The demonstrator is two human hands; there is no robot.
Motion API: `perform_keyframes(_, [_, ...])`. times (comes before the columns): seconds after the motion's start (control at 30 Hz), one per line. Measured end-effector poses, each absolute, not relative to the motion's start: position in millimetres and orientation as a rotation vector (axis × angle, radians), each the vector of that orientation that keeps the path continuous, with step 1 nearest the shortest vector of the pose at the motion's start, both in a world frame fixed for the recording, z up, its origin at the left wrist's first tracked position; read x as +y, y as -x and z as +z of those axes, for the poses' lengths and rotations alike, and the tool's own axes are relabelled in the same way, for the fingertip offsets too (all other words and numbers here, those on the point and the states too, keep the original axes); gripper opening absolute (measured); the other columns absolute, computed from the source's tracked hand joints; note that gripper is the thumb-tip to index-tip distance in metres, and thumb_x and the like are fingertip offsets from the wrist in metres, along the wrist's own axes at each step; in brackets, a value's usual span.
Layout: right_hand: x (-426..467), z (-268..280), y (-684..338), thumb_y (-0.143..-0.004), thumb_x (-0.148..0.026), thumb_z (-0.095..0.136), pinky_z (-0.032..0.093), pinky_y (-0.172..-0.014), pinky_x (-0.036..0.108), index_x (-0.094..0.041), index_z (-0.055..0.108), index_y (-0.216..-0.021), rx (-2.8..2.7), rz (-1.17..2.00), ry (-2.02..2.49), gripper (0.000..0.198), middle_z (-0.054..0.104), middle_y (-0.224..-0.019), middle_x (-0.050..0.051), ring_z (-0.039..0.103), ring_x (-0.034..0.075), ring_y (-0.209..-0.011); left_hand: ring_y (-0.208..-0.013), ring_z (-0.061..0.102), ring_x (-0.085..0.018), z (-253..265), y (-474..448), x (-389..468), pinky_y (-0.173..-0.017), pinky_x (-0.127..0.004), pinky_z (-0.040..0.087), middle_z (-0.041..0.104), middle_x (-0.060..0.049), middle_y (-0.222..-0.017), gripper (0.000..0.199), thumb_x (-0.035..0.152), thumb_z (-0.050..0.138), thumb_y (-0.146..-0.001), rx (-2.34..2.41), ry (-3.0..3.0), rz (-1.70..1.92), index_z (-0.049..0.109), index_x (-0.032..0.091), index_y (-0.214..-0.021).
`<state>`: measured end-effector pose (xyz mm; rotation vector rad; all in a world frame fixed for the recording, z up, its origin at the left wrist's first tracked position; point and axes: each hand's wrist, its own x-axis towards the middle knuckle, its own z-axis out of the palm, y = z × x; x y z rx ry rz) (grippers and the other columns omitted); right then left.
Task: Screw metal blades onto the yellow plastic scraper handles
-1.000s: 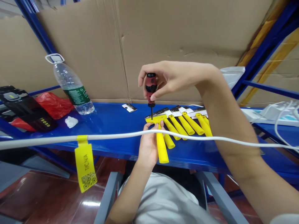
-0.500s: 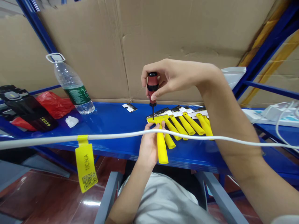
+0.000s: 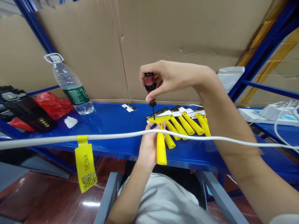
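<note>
Two bare hands work over a blue metal bench [image 3: 112, 124]. The right hand [image 3: 163, 77], raised with its wrist bent, has its fingers and thumb closed around the handle of a red-and-black screwdriver [image 3: 149, 81]. The screwdriver stands nearly upright, its thin dark shaft reaching down to the left part of the head of a yellow plastic T-shaped tool [image 3: 161, 151]; whether the tip sits in a screw is too small to tell.

The left hand [image 3: 148, 144] is curled around that yellow tool just below its head, thumb and fingers gripping it. The tool is near the front of the bench, its round handle pointing toward the person.

Just to the right, several similar yellow plastic handles [image 3: 187, 126] lie slanted in a row, with black-and-white printed flat pieces [image 3: 176, 111] at their far ends. A white cable [image 3: 116, 135] crosses the foreground, passing in front of the yellow tool and carrying a yellow printed tag [image 3: 85, 168].

On the left are a clear plastic bottle [image 3: 76, 93] with a green label, tilted in view, a black drinking flask [image 3: 28, 109], a red plastic bag [image 3: 54, 105] and a crumpled white wad [image 3: 70, 122]. A small black-and-white card [image 3: 129, 108] lies near the brown cardboard sheet [image 3: 175, 31] behind.
</note>
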<state>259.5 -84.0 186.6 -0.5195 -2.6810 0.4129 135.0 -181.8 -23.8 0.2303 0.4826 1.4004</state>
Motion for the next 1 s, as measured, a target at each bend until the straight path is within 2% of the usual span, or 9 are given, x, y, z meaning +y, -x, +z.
perform_keyframes(0.13, [-90,188,-262,-0.084,-0.038,0.102,0.057,-0.079,0.028,-0.025,0.07,-0.107,-2.721,0.611,0.432,0.041,0.081,-0.103,0.0,0.075,0.019,-0.096,-0.102,0.086,-0.024,-23,-133,-183,-0.092,-0.035,0.069,0.08,-0.012,-0.134,0.042,-0.001,0.081,-0.092,0.476,-0.204,1.411,0.06,0.024,-0.117])
perform_keyframes(0.2, [-93,190,-262,-0.083,-0.042,0.102,0.059,-0.082,0.029,-0.026,0.072,-0.105,-2.73,0.639,0.437,0.04,0.083,-0.102,-0.001,0.079,0.019,-0.098,-0.105,0.087,-0.024,-24,-132,-182,-0.089,-0.031,0.069,0.08,-0.012,-0.135,0.038,0.0,0.078,-0.095,0.457,-0.209,1.417,0.06,0.024,-0.117])
perform_keyframes(0.37, [-91,188,-258,-0.091,-0.056,0.092,0.057,-0.082,0.028,-0.024,0.075,-0.096,-2.718,0.47,0.444,0.037,0.08,-0.097,-0.005,0.08,0.015,-0.1,-0.104,0.087,-0.02,-26,-131,-180,-0.076,-0.02,0.066,0.08,-0.012,-0.126,0.029,0.001,0.069,-0.105,0.456,-0.189,1.396,0.059,0.024,-0.119])
perform_keyframes(0.5, [-88,185,-255,-0.09,-0.056,0.091,0.056,-0.08,0.025,-0.023,0.074,-0.095,-2.726,0.459,0.437,0.037,0.077,-0.095,-0.007,0.079,0.014,-0.098,-0.097,0.087,-0.019,-25,-132,-179,-0.071,-0.018,0.065,0.08,-0.012,-0.119,0.027,0.0,0.066,-0.105,0.464,-0.175,1.377,0.059,0.023,-0.116])
perform_keyframes(0.67, [-94,186,-254,-0.091,-0.055,0.091,0.056,-0.076,0.026,-0.025,0.074,-0.093,-2.726,0.449,0.487,0.035,0.076,-0.093,-0.005,0.079,0.016,-0.098,-0.096,0.085,-0.018,-26,-133,-179,-0.074,-0.018,0.064,0.08,-0.011,-0.121,0.032,-0.001,0.073,-0.099,0.443,-0.184,1.361,0.06,0.023,-0.115])
perform_keyframes(0.8, [-98,188,-254,-0.084,-0.045,0.101,0.06,-0.077,0.029,-0.027,0.07,-0.1,-2.561,0.435,0.513,0.039,0.075,-0.104,-0.001,0.077,0.02,-0.099,-0.1,0.084,-0.018,-27,-134,-185,-0.078,-0.019,0.062,0.08,-0.009,-0.121,0.038,0.001,0.081,-0.095,0.411,-0.32,1.416,0.06,0.024,-0.116])
perform_keyframes(0.9, [-98,185,-258,-0.092,-0.045,0.094,0.063,-0.072,0.032,-0.027,0.062,-0.112,-2.241,0.45,0.403,0.042,0.069,-0.102,-0.001,0.073,0.018,-0.085,-0.105,0.083,-0.022,-27,-134,-190,-0.078,-0.024,0.061,0.08,-0.006,-0.124,0.047,0.008,0.09,-0.089,0.397,-0.428,1.492,0.06,0.027,-0.12])
perform_keyframes(0.97, [-101,181,-264,-0.099,-0.046,0.087,0.065,-0.066,0.036,-0.028,0.054,-0.12,-2.023,0.604,0.34,0.043,0.062,-0.089,-0.005,0.068,0.017,-0.07,-0.104,0.083,-0.023,-27,-134,-192,-0.077,-0.027,0.06,0.079,-0.005,-0.123,0.049,0.013,0.094,-0.087,0.407,-0.452,1.515,0.061,0.028,-0.12])
perform_keyframes(1.0, [-104,177,-269,-0.099,-0.043,0.087,0.066,-0.069,0.038,-0.029,0.052,-0.124,-1.985,0.734,0.364,0.045,0.06,-0.088,-0.007,0.067,0.017,-0.069,-0.104,0.083,-0.024,-27,-134,-192,-0.076,-0.027,0.06,0.079,-0.005,-0.121,0.049,0.015,0.094,-0.086,0.411,-0.454,1.522,0.061,0.028,-0.119])
